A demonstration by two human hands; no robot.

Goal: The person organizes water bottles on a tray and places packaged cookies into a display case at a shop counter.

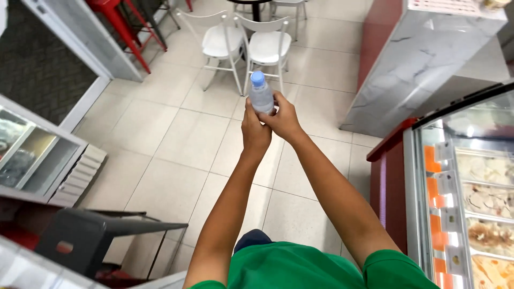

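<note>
I count one clear water bottle (pixel 262 96) with a blue cap, clasped between my two hands, left hand (pixel 255 131) and right hand (pixel 282 119). Beyond the hands: two white chairs (pixel 246 43). Far up-left of the hands: one red stool (pixel 119 21). Right of the hands: one glass-fronted display freezer (pixel 471 182).

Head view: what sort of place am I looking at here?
Probably a small ice cream shop or café. A glass-topped freezer shows tubs of ice cream, white chairs stand on the tiled floor, and both hands, left hand and right hand, hold a water bottle.
</note>
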